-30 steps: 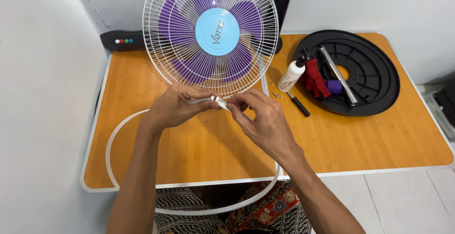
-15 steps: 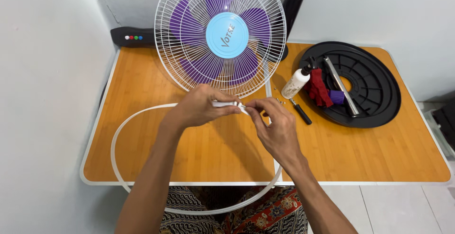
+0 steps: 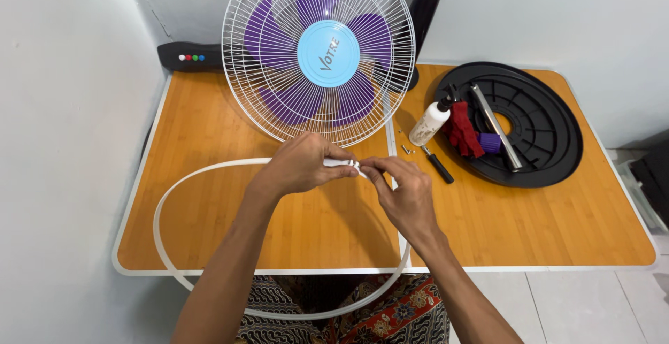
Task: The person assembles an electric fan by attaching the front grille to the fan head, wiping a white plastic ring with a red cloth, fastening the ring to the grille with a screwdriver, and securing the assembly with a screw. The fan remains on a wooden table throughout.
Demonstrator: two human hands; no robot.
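Your left hand (image 3: 301, 166) is closed around the end of the white plastic ring (image 3: 171, 197), and your right hand (image 3: 404, 194) pinches the small joint at that end with its fingertips. The ring lies looped on the wooden table (image 3: 557, 225), its near arc hanging over your lap. Since half a second ago your hands have barely shifted; the fan (image 3: 319, 55) stays upright just behind them.
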